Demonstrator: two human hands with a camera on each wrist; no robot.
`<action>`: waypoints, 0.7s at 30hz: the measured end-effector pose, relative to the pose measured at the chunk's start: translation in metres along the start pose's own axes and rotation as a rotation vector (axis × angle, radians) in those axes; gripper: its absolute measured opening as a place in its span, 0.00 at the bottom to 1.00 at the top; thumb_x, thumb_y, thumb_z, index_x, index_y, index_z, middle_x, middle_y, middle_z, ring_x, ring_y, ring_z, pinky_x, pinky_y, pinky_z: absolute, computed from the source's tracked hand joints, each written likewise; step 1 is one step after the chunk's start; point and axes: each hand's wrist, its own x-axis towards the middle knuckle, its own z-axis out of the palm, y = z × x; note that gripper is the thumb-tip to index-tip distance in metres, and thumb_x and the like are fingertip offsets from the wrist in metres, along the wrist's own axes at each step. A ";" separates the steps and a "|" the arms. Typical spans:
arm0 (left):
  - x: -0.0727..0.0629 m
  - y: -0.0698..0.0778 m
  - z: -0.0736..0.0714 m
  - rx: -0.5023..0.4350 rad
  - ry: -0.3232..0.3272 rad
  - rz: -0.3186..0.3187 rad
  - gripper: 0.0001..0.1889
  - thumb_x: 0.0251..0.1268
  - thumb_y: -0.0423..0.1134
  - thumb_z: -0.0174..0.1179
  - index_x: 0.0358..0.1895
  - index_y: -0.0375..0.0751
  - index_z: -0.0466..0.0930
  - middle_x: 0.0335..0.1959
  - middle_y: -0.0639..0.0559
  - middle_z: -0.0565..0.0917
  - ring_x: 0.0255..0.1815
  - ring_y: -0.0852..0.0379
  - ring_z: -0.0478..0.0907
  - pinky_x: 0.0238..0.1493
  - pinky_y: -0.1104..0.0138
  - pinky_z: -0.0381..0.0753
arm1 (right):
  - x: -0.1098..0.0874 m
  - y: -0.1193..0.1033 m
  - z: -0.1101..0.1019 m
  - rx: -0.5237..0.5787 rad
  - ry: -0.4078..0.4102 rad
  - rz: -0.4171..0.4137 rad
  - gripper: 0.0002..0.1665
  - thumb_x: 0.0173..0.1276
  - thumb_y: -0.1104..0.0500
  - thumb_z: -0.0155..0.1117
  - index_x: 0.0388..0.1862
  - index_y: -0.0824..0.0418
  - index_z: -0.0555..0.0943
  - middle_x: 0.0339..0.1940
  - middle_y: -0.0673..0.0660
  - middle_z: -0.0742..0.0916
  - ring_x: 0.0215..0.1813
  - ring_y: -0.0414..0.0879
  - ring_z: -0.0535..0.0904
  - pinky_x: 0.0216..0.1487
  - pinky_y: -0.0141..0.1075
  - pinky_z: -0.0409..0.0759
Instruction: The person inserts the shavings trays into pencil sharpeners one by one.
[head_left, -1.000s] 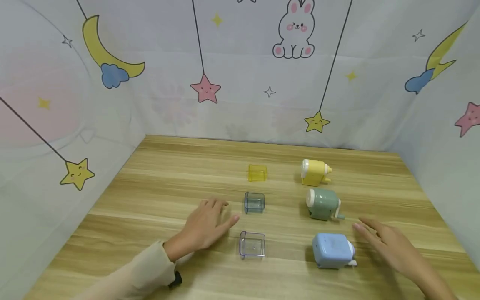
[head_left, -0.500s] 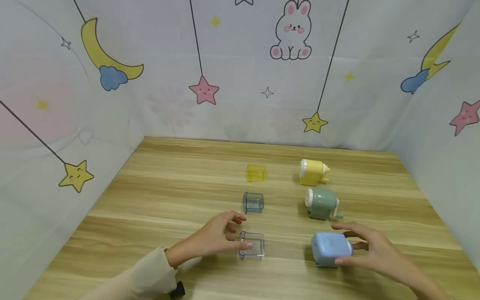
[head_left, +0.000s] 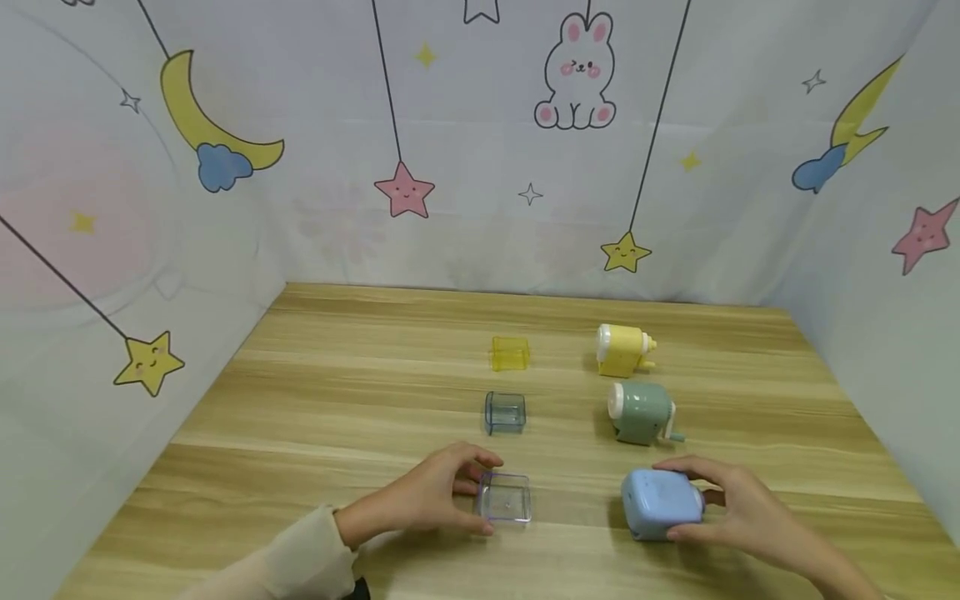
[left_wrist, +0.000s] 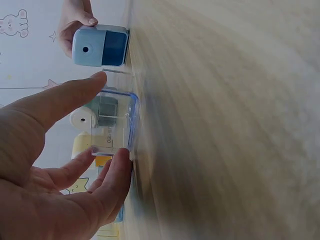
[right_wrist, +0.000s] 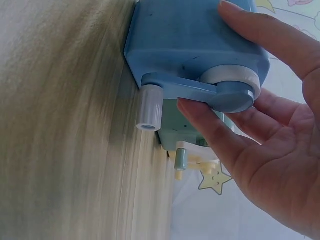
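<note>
In the head view my left hand [head_left: 431, 496] has its thumb and fingers around a clear shavings drawer [head_left: 513, 500] with a purplish rim. The left wrist view puts the thumb at one side of this drawer and the fingertips at the other, low over the table. My right hand [head_left: 738, 508] grips a blue crank pencil sharpener [head_left: 656, 502] from its crank end, thumb on the near side and fingers on the far side. Its crank [right_wrist: 180, 87] with a white knob hangs below the hand in the right wrist view. The sharpener stands on the table.
Behind the blue sharpener stand a green crank sharpener [head_left: 643, 412] and a yellow one [head_left: 622, 350]. A grey-blue see-through drawer [head_left: 506, 412] and a yellow see-through drawer [head_left: 510, 353] lie behind the clear one. White printed cloth [head_left: 480, 242] encloses the wooden table [head_left: 360, 367].
My left hand has moved right and toward the near side, onto the clear drawer. The right hand has come left from beside the blue sharpener and taken hold of it.
</note>
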 end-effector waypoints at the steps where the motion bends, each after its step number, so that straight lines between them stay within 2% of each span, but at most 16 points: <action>1: 0.001 0.000 0.000 -0.004 -0.006 0.008 0.37 0.46 0.29 0.79 0.62 0.29 0.71 0.61 0.38 0.72 0.57 0.44 0.76 0.56 0.67 0.80 | 0.000 0.000 0.000 0.002 0.001 0.001 0.37 0.49 0.59 0.84 0.59 0.67 0.79 0.54 0.63 0.84 0.52 0.34 0.78 0.40 0.35 0.87; 11: 0.005 -0.006 -0.001 -0.037 -0.054 0.006 0.31 0.50 0.29 0.77 0.58 0.30 0.74 0.56 0.42 0.76 0.56 0.46 0.76 0.57 0.69 0.80 | -0.002 -0.001 -0.001 0.024 0.004 0.034 0.37 0.50 0.60 0.84 0.59 0.65 0.79 0.55 0.63 0.84 0.53 0.34 0.78 0.41 0.34 0.87; 21: 0.008 -0.003 0.001 -0.043 -0.049 0.002 0.30 0.51 0.28 0.77 0.58 0.29 0.75 0.55 0.42 0.77 0.55 0.46 0.77 0.57 0.68 0.80 | 0.000 0.001 0.000 0.004 0.009 0.003 0.36 0.49 0.59 0.84 0.58 0.63 0.80 0.54 0.58 0.85 0.53 0.34 0.78 0.40 0.34 0.87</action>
